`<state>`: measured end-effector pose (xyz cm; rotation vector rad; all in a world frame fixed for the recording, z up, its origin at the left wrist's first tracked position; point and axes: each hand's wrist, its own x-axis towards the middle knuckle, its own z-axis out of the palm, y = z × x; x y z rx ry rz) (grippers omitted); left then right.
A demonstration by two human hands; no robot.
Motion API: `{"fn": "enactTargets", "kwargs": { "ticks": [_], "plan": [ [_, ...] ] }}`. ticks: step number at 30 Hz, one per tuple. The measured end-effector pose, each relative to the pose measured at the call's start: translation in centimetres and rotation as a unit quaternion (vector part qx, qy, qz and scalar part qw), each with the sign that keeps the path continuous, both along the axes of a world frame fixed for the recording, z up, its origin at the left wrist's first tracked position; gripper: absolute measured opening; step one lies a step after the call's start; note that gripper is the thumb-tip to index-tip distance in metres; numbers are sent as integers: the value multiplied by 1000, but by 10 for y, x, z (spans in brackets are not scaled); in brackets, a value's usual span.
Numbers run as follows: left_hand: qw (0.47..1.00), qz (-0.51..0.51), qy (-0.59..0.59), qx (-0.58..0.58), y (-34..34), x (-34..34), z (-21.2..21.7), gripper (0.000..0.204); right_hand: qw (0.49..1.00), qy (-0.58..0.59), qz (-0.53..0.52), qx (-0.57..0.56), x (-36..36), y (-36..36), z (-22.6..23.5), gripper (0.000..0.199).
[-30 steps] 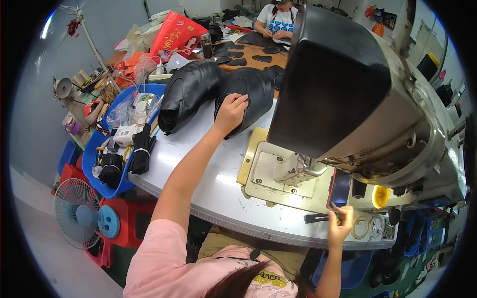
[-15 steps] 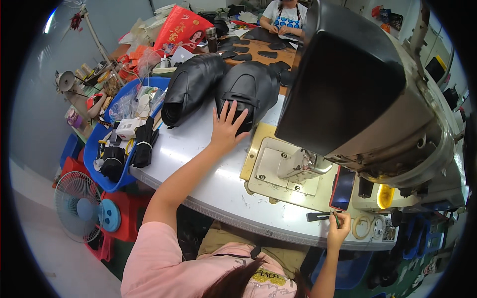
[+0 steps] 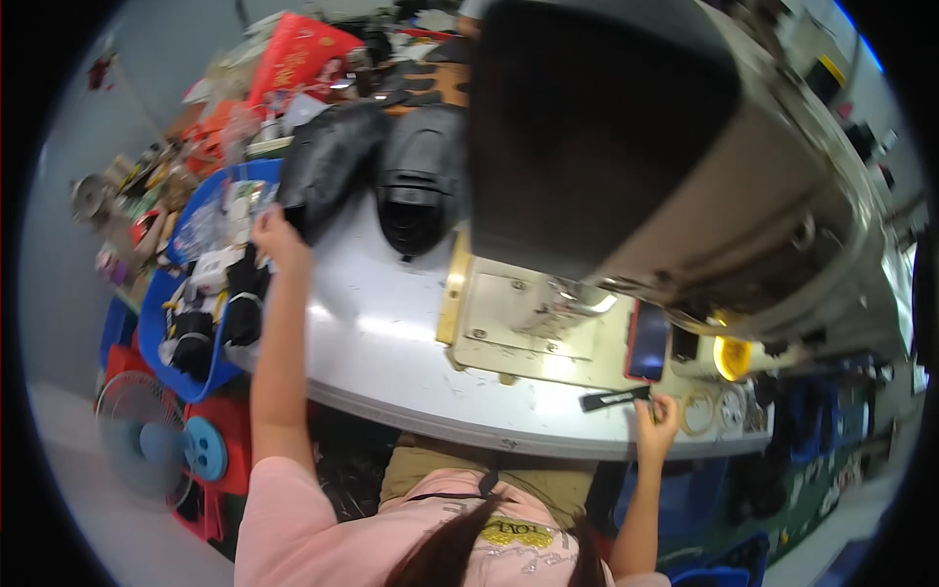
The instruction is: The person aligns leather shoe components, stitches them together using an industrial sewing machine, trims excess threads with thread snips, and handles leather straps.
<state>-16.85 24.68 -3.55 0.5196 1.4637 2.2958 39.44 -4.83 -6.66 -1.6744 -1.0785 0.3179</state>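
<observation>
My left hand (image 3: 281, 241) is beside the near end of the left stack of black leather shoe uppers (image 3: 331, 157), by the blue bin's rim. Motion smears its fingers, so whether they touch the stack or hold anything cannot be made out. A second stack of black uppers (image 3: 421, 181), with a strap across it, lies just to the right. At the table's front edge my right hand (image 3: 658, 419) is closed around a slim, dark green stick-like tool, mostly hidden by the fingers. Beside it lies a flat black strip (image 3: 614, 398).
A large sewing machine (image 3: 626, 147) overhangs the white table (image 3: 381, 323). Below its head is a cream bed plate (image 3: 528, 318), with a phone (image 3: 648, 339) alongside. The blue bin (image 3: 156, 328) at left holds black bundles. A fan (image 3: 147, 430) stands lower left.
My left hand has left the right stack of uppers and moved left to the bin side. The view has shifted. My right hand stays near the black strip.
</observation>
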Motion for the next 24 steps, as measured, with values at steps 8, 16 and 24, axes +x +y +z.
{"fn": "enactTargets", "kwargs": {
  "ticks": [8,16,24],
  "plan": [
    [924,-265,-259,-92,53,-100,-13,20,987,-49,-82,-126,-1,18,6,26],
    [936,-309,-139,93,-93,-1,60,34,954,-166,-123,-219,-11,18,21,38],
    [920,-378,-106,-11,-230,106,52,36,992,118,-11,-36,2,13,7,13]
  ]
}}
